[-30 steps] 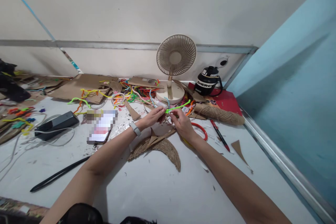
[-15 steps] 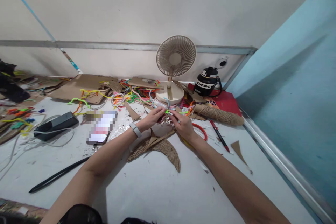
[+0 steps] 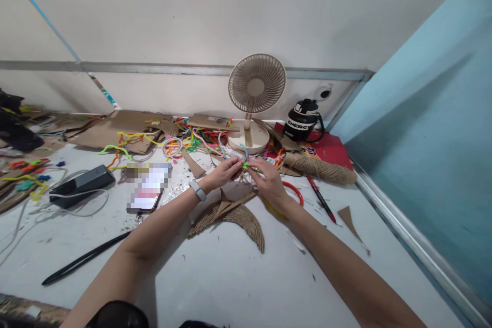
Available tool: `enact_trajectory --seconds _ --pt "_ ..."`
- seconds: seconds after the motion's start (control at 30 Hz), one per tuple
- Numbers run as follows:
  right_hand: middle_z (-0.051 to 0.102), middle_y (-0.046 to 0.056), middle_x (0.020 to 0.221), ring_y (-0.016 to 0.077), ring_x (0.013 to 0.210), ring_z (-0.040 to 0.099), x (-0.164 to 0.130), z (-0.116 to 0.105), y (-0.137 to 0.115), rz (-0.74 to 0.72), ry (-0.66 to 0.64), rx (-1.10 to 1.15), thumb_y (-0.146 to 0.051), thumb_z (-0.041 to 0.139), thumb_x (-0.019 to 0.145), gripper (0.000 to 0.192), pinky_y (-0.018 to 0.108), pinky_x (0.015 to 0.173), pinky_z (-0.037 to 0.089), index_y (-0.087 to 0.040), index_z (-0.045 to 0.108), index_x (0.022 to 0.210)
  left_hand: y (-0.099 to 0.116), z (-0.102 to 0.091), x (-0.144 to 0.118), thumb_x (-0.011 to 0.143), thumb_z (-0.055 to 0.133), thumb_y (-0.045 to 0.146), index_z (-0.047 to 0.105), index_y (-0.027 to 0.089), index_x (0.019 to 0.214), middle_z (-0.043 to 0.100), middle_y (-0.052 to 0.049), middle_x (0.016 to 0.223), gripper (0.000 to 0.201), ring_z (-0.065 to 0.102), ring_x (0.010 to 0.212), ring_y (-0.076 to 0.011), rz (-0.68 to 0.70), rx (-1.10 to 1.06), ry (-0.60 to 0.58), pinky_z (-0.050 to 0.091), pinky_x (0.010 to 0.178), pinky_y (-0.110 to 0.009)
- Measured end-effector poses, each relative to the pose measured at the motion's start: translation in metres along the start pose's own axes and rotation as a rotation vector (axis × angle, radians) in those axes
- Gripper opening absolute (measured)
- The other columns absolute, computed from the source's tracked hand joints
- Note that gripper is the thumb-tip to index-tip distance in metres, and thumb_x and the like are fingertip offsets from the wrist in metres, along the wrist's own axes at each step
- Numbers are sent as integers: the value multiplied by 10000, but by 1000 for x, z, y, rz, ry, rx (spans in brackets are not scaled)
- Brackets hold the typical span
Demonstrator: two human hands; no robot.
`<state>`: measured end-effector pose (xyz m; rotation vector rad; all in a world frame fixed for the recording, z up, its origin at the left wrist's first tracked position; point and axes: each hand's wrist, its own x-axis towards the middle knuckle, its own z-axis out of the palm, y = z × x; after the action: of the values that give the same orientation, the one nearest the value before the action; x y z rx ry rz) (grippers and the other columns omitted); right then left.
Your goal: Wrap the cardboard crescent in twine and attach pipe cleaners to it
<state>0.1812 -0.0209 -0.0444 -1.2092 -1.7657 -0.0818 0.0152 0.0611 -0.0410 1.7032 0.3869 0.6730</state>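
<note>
Head view shows two bare hands meeting over a white bench point(image 3: 230, 277), just in front of one small beige fan point(image 3: 257, 84) with a round grille and a disc base. The left hand point(image 3: 222, 173), with one pale band at its wrist, and the right hand point(image 3: 269, 180) both pinch one fuzzy green pipe cleaner point(image 3: 245, 165) between fingertips, fingers curled closed around it; the piece is short and bent, held just above the bench between the two hands.

Beneath the wrists lies one crescent-shaped piece point(image 3: 238, 215) wound in brown twine, ribbed in texture, with flat cardboard triangles resting on it. Beside the right hand sits one thin red ring point(image 3: 295, 190), and near it one red-and-black pen point(image 3: 321, 198). One loose cardboard triangle point(image 3: 349, 217) lies further right. Behind the pen, one thick roll of jute twine point(image 3: 321, 166) lies on its side, and one black bottle point(image 3: 303, 120) with white lettering stands on a red flat sheet point(image 3: 330, 149).

To the left, a tangle of many coloured pipe cleaners point(image 3: 192, 138), too many to count, spreads over flat brown cardboard sheets point(image 3: 115, 130). One phone point(image 3: 148, 188) lies flat, one black power bank point(image 3: 82, 183) with a white cable sits beside it, and one long slim black strip point(image 3: 86, 257) lies near the left forearm.
</note>
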Motion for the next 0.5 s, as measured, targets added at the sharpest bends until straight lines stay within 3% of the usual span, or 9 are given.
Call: enact_trajectory --seconds 0.27,0.5 --pt "688 74 973 219 936 615 2 -4 3 203 -119 139 -315 491 931 218 379 853 488 -218 676 993 -9 1 1 881 400 676 431 186 787 470 43 606 500 423 521 -85 42 57 -43 353 507 -236" --pt "657 65 925 210 891 586 2 -4 6 221 -185 155 -309 484 929 189 365 824 460 -209 644 932 -14 0 1 920 394 614 447 182 791 468 39 617 454 428 534 -88 103 109 -39 363 539 -246"
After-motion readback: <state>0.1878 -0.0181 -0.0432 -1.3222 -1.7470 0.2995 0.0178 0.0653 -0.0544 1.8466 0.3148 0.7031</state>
